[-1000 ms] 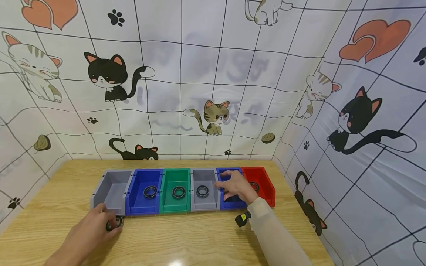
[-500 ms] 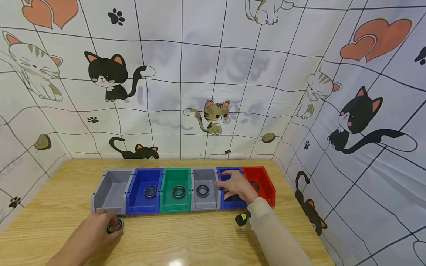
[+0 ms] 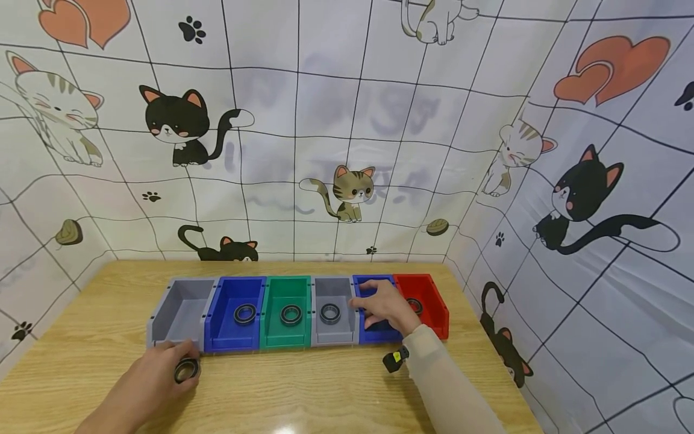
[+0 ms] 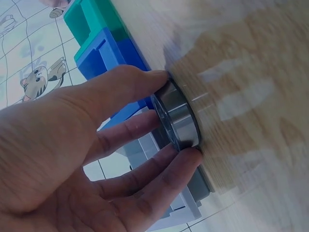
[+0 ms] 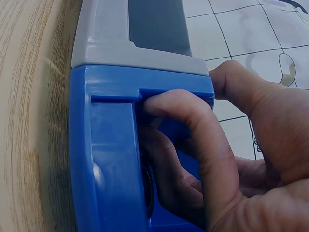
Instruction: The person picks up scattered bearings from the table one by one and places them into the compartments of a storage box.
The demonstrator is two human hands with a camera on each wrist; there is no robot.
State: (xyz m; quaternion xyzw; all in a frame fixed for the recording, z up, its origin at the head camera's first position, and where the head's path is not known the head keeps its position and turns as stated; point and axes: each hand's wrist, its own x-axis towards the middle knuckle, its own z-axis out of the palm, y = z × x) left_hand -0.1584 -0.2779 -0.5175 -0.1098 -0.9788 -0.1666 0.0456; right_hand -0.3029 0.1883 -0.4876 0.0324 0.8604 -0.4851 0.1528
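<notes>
In the head view my left hand (image 3: 154, 377) is at the front of the leftmost grey bin (image 3: 181, 307). It pinches a metal ball bearing (image 3: 187, 370) between thumb and fingers. The left wrist view has this bearing (image 4: 178, 116) on edge, close to the wood table. My right hand (image 3: 386, 304) is at the right-hand blue bin (image 3: 379, 336), with fingers curled inside and one over the wall shared with the grey bin. In the right wrist view it grips that blue bin (image 5: 111, 159); a dark ring edge (image 5: 147, 186) shows inside, mostly hidden.
The bins form one row on the wood table (image 3: 293, 392). Bearings lie in the left blue bin (image 3: 217, 337), green bin (image 3: 271, 340), second grey bin (image 3: 333, 337) and red bin (image 3: 434, 307). A cat-print curtain (image 3: 271, 150) hangs behind and at the sides.
The bearing in my left hand has tilted a little and its open centre faces the camera more. Those fingers shifted slightly around it. My right hand stays in place.
</notes>
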